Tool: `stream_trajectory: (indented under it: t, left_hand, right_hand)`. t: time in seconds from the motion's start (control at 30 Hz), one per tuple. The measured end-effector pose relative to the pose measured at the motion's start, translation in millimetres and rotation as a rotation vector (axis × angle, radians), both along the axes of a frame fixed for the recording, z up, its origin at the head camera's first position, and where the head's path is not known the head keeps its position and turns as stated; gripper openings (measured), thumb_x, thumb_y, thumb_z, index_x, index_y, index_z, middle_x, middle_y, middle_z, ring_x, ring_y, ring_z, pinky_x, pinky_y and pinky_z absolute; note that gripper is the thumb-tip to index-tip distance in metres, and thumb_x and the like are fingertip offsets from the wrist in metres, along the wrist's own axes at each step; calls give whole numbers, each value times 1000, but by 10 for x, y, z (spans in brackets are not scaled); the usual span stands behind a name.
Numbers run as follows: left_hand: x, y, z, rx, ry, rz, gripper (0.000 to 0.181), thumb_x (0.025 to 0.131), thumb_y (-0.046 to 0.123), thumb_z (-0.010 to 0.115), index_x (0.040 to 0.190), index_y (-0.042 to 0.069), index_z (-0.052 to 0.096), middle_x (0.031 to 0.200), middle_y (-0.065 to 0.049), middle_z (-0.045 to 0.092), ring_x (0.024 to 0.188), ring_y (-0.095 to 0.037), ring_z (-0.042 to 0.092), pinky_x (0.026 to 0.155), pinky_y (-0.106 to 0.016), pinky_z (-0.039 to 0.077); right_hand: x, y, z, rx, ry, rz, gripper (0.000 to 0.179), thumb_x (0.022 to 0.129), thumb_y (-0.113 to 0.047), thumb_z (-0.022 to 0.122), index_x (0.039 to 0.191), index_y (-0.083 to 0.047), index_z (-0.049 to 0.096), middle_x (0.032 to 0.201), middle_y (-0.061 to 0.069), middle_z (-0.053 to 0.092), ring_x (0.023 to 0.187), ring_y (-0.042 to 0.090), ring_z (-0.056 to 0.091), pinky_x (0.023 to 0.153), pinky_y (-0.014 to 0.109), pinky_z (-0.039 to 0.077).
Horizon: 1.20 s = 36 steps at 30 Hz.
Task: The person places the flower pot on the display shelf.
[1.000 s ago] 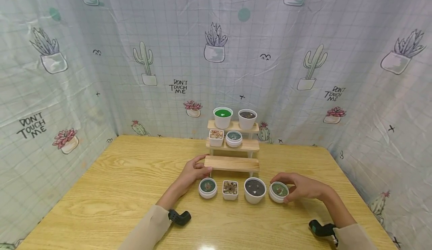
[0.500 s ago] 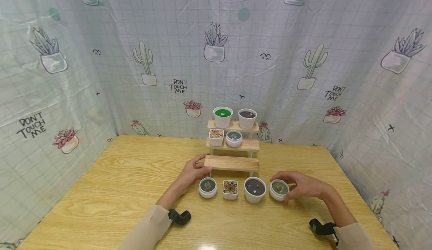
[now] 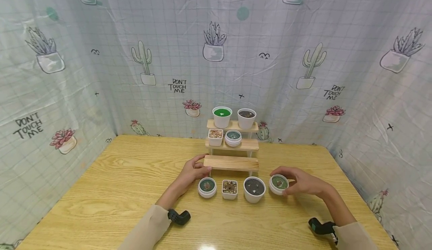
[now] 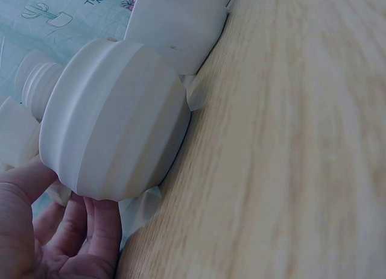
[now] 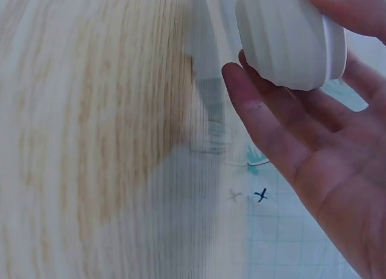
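Note:
In the head view my right hand grips a small round white pot with a green filling, thumb and fingers on opposite sides. The right wrist view shows that pot raised off the table. My left hand holds the left end of the bottom tier of a wooden three-tier stand, thumb at the front and fingers behind. Another round white pot, a square pot of pebbles and a taller dark-filled pot stand in a row before the stand.
On the middle tier sit a square pebble pot and a round pot. The top tier bears a green-filled pot and a dark-filled pot. A cactus-print curtain hangs behind the wooden table.
My right hand has raised the round pot and shifted it slightly away from me, toward the stand's level. The left hand keeps its hold on the stand.

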State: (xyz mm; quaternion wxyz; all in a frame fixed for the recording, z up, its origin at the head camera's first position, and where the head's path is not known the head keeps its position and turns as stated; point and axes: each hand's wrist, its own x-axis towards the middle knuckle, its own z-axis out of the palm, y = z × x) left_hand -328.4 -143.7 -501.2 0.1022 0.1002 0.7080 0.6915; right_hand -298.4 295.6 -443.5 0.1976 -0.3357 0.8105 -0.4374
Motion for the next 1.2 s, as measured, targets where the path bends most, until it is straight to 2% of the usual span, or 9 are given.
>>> stream_trajectory:
  t: [0.6,0.83,1.03,1.2]
  left_hand:
    - [-18,-2,-27,2,0,-3,78,95,22,77,160,13,36,94,-3,70,93,-14,71,83,-28,60]
    - [-24,-2,-12,10,10,-6,79,95,22,77,160,13,35,94,-3,69,94,-14,71,85,-28,60]
    - [-16,-8,-21,9,9,-6,78,95,20,77,160,12,34,94,-3,69,94,-14,71,85,-28,60]
    - [-15,2,-20,12,16,-10,78,95,21,77,160,12,34,94,-3,69,94,-14,71,86,-28,60]
  right_hand:
    - [24,-27,81,-30,22,-73,62,90,-9,78,143,7,50,140,26,57,119,1,60,93,25,54]
    - [-27,-85,153,-15,84,-97,60,88,-12,79,141,1,55,137,22,61,118,3,61,92,24,54]
    - [-52,-156,226,22,110,-123,56,89,-16,80,140,-8,58,137,19,62,121,17,61,94,32,55]
    - [-89,-204,303,32,130,-143,58,89,-17,79,141,-4,57,137,19,62,125,33,58,96,43,53]
